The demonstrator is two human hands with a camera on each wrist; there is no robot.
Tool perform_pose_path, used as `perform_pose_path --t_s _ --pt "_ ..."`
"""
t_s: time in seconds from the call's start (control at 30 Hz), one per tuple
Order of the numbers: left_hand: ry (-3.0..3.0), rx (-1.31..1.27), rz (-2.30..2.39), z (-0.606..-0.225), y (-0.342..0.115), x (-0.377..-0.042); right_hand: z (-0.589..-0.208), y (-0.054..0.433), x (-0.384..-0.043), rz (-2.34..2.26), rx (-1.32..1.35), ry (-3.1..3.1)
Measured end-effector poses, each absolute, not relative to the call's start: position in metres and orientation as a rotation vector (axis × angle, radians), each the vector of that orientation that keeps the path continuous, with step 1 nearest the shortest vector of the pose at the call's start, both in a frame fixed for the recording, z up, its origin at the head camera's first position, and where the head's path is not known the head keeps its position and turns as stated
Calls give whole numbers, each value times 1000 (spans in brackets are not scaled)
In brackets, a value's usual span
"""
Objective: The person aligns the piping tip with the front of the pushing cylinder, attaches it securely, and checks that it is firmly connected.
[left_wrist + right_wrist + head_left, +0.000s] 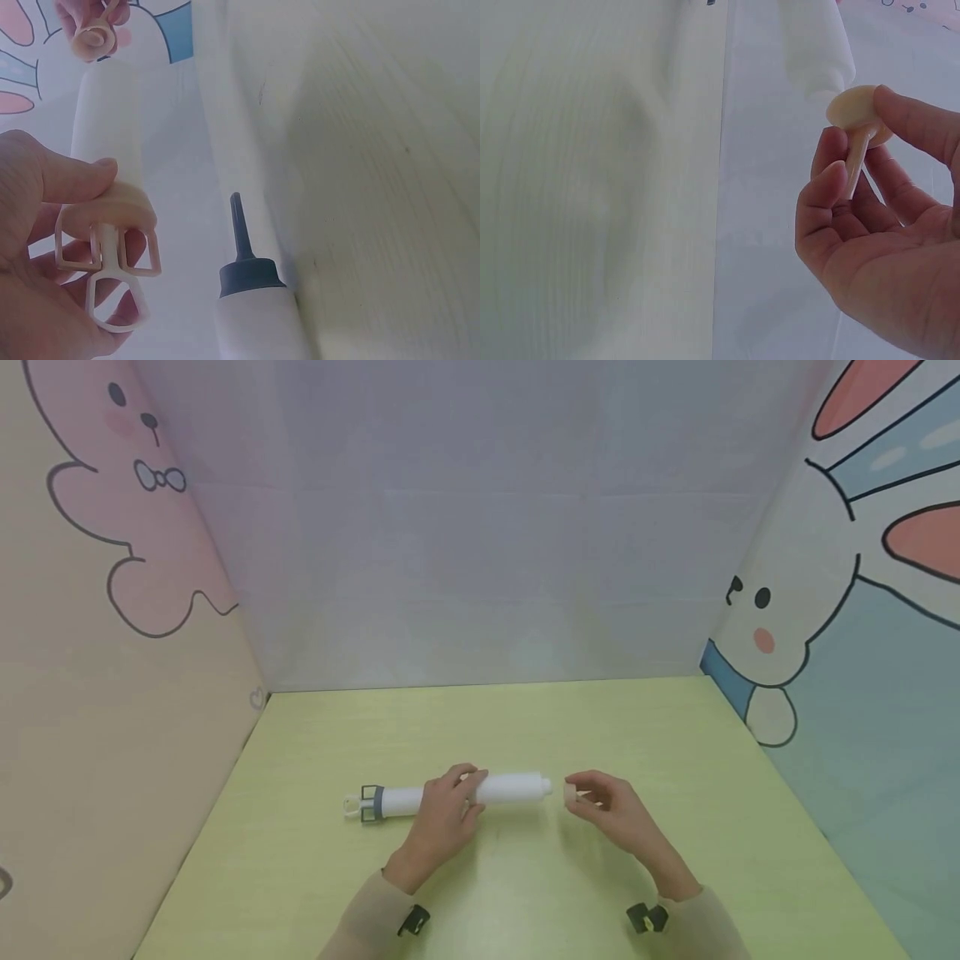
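Observation:
My left hand (447,810) holds a large white plunger syringe (109,112) near its cream collar (112,214), thumb across it. Below the collar, finger loops and a pull ring (116,300) show in the left wrist view. Its blunt white tip (547,787) points right. Facing that tip across a small gap, my right hand (611,810) pinches a cream nozzle cap (855,109) with a thin stem (856,161). A second white syringe (262,326) with a dark grey nozzle (241,232) lies lower down; my left hand hides part of it in the head view.
Both hands are over a pale yellow-green table (360,902). A greyish-white panel (480,527) stands along its back. Side panels carry a cartoon bear (82,435) at left and a cartoon rabbit (780,543) at right. Dark clips (647,917) sit at both wrists.

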State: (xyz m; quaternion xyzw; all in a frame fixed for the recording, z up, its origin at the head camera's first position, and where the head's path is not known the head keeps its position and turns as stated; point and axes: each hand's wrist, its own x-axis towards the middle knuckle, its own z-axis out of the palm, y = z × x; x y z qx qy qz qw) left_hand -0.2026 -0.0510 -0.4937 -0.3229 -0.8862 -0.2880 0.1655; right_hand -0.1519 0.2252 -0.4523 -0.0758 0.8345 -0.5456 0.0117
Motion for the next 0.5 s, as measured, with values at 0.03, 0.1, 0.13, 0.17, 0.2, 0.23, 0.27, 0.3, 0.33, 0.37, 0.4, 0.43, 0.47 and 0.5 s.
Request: perform_pose_path --t_s 0.03,0.1,0.13,0.17,0.2,0.23,0.27,0.3,0.33,0.37,0.4,0.43,0.47,0.5 --pt "-2522 -921 -827 -494 -51 -202 -448 224 -151 -1698 -236 2604" --pt "-2518 -928 -846 -495 -52 -202 -439 221 -148 -1698 -235 2600" --pt "-2518 -930 -855 -495 -52 -202 -436 220 -147 -1699 -228 2597" --pt "-2517 -932 -868 -495 -52 -201 -434 220 -147 -1697 -237 2598" --pt "-2519 -935 -874 -496 -52 -201 -434 220 -147 -1698 -245 2595" --pt "-2516 -938 -882 -496 -52 -201 -434 221 -147 -1703 -255 2591" --pt "-2516 -941 -885 -496 -52 -200 -437 222 -148 -1707 -265 2587" --pt "-2515 -942 -887 -496 -52 -200 -440 223 -149 -1707 -275 2587" --pt "-2515 -944 -893 -495 -52 -199 -444 225 -151 -1711 -288 2585" --pt "-2512 -947 -901 -495 -52 -198 -447 226 -152 -1714 -307 2586" --pt "-2511 -949 -904 -494 -52 -197 -451 228 -154 -1718 -317 2583" --pt "-2508 -950 -909 -494 -52 -196 -455 229 -155 -1721 -328 2582" --pt "-2507 -950 -910 -494 -52 -196 -458 230 -156 -1722 -339 2579" --pt "-2507 -951 -913 -493 -52 -194 -459 231 -157 -1728 -353 2576"
